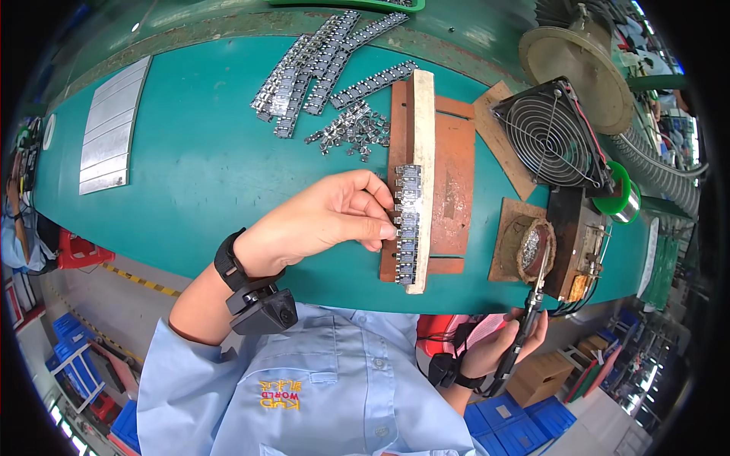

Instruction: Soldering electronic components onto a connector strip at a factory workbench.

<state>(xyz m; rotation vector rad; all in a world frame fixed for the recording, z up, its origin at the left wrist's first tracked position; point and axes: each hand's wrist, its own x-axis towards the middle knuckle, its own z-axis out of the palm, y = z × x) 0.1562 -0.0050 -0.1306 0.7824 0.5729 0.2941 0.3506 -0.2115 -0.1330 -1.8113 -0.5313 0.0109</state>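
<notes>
The likeliest slip was the strip of small metal parts [407, 224] shifting on the brown jig board [449, 182]: the left hand [323, 220] only pinched it at its left edge with fingertips, and a nudge could have skewed the row off the pale wooden bar [423, 159] it lay against. A second risk sat with the soldering iron [528, 319], gripped in the clenched right hand [502, 346] near the bench [205, 159] edge; its tip hovered at the solder pot [534, 247], close to the fingers' path, so a hasty reach could have burned skin or dripped solder. The strip looked silvery, a straight column of identical stamped clips, near the board's left side. Loose strips [319, 64] lay farther off.
</notes>
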